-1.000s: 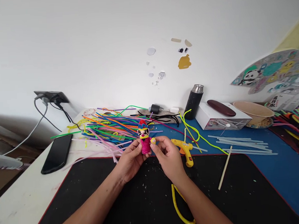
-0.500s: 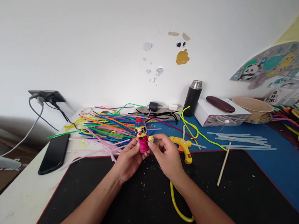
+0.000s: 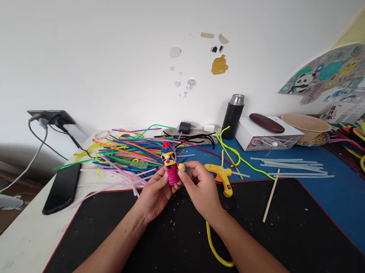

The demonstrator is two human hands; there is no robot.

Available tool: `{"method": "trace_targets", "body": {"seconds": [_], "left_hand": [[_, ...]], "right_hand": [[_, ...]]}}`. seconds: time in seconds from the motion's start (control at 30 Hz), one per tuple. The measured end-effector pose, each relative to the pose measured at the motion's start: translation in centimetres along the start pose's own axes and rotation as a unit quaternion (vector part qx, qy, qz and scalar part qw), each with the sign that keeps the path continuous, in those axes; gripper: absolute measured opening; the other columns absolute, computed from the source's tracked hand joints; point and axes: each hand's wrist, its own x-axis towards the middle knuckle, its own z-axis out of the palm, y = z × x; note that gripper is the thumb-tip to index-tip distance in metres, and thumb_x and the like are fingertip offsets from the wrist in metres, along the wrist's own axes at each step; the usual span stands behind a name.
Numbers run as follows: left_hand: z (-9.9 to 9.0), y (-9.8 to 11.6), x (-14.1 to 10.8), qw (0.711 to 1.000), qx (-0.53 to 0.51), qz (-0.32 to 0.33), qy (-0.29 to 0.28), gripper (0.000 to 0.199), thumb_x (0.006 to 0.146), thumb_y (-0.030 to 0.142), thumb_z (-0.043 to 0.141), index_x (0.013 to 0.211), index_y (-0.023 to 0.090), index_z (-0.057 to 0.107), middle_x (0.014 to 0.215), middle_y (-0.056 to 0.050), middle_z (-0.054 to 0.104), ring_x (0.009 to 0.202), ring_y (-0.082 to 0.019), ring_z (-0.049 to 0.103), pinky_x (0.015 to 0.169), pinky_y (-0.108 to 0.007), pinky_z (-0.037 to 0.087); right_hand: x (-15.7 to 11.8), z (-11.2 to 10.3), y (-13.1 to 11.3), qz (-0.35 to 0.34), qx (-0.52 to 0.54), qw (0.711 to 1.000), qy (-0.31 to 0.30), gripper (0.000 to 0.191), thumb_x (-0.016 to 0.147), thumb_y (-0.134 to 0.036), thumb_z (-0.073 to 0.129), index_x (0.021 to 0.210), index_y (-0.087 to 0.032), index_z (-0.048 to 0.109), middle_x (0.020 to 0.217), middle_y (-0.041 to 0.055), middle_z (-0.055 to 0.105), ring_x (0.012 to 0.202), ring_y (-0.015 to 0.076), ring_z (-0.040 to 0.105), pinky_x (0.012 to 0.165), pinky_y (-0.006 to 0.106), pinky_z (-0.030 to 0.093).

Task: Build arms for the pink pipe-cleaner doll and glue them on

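Note:
A small pipe-cleaner doll (image 3: 173,175) stands upright above the black mat, with a magenta body, a black, white and yellow face and a blue hat topped in red. My left hand (image 3: 153,194) is closed around its lower body from the left, thumb in front. My right hand (image 3: 203,189) pinches a little yellow ball (image 3: 181,167) with a pale centre at the doll's right side. Whether the ball is fixed to the doll I cannot tell. Just right of my right hand lies a yellow hot glue gun (image 3: 224,179).
Loose pipe cleaners (image 3: 124,152) spread behind my hands. A phone (image 3: 62,189) lies left. To the right are a wooden stick (image 3: 271,197), glue sticks (image 3: 295,166), a black thermos (image 3: 232,119), a white box (image 3: 269,137) and a beige bowl (image 3: 307,127). A yellow tube (image 3: 214,250) curves across the mat (image 3: 165,253).
The whole view has shifted slightly, so things sit a little further left and higher. Both hands keep their hold on the doll and the ball.

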Motion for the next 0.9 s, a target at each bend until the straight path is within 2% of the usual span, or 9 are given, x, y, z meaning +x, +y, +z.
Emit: {"method": "trace_targets", "body": {"seconds": [0.63,0.9], "left_hand": [[0.10,-0.12,0.02,1.000,-0.014,-0.001,0.017,0.038,0.073,0.025,0.097,0.103,0.013,0.077,0.097,-0.005,0.076,0.079,-0.015,0.069,0.076,-0.026,0.056],[0.16,-0.09,0.02,1.000,-0.015,-0.003,0.005,0.033,0.077,0.025,0.094,0.103,0.014,0.077,0.097,-0.005,0.076,0.079,-0.014,0.069,0.075,-0.026,0.056]], "right_hand": [[-0.01,0.08,-0.07,-0.001,0.016,1.000,0.000,0.017,0.097,-0.039,0.068,0.101,-0.023,0.067,0.063,-0.0038,0.064,0.055,0.0157,0.060,0.054,0.027,0.045],[0.03,0.08,-0.19,0.005,0.020,1.000,-0.003,0.017,0.096,-0.039,0.068,0.102,-0.023,0.067,0.063,-0.0046,0.063,0.056,0.0161,0.061,0.055,0.028,0.046]]}}
